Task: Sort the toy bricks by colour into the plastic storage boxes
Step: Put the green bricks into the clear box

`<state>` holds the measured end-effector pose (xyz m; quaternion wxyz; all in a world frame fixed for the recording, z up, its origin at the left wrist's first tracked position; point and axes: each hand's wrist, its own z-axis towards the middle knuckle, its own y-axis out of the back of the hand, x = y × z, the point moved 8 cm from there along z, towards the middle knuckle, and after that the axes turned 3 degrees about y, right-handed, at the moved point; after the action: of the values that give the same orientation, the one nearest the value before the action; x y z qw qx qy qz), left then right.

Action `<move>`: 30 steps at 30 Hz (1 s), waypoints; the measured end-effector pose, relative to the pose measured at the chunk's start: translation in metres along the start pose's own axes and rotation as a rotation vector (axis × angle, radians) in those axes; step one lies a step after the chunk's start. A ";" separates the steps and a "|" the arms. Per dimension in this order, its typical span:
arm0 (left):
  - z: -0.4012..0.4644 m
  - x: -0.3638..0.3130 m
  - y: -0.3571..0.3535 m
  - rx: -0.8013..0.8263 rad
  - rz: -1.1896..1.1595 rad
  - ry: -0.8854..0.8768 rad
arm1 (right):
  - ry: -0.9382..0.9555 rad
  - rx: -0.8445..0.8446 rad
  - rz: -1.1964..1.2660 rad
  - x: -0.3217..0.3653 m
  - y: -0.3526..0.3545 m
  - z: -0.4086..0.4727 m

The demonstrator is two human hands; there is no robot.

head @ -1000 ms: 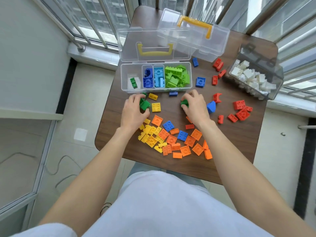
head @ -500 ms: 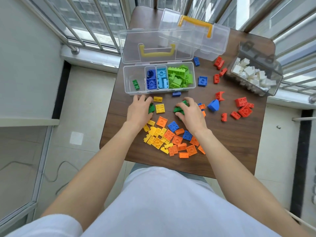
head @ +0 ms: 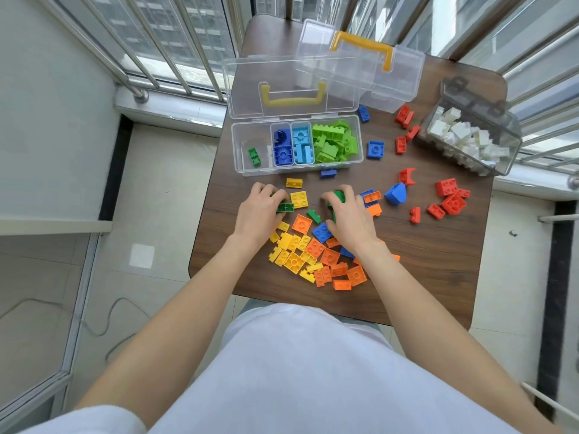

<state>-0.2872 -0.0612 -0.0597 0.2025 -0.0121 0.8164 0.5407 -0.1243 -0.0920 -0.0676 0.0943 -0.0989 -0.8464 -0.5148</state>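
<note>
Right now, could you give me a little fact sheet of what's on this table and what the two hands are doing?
surface: dark wooden table
open box: compartments with one dark green, dark blue, light blue and light green bricks
grey box: white bricks
closed clear box: yellow handle, behind the open one
left hand: grip around a dark green brick
right hand: grip around dark green bricks
loose near hands: yellow pile, orange pile
loose at right: red bricks
</note>
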 end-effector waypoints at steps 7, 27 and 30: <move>-0.006 0.000 -0.007 0.041 -0.035 0.002 | -0.047 -0.140 0.293 0.006 0.005 -0.004; -0.010 0.013 0.014 -0.083 -0.242 0.018 | 0.003 -0.076 0.077 0.019 0.003 0.001; -0.013 0.013 0.022 -0.113 -0.288 0.022 | -0.054 -0.136 0.220 0.007 0.008 -0.004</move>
<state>-0.3081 -0.0609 -0.0408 0.2679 -0.1464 0.7767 0.5510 -0.1288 -0.0916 -0.0565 0.1202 -0.2110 -0.7959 -0.5545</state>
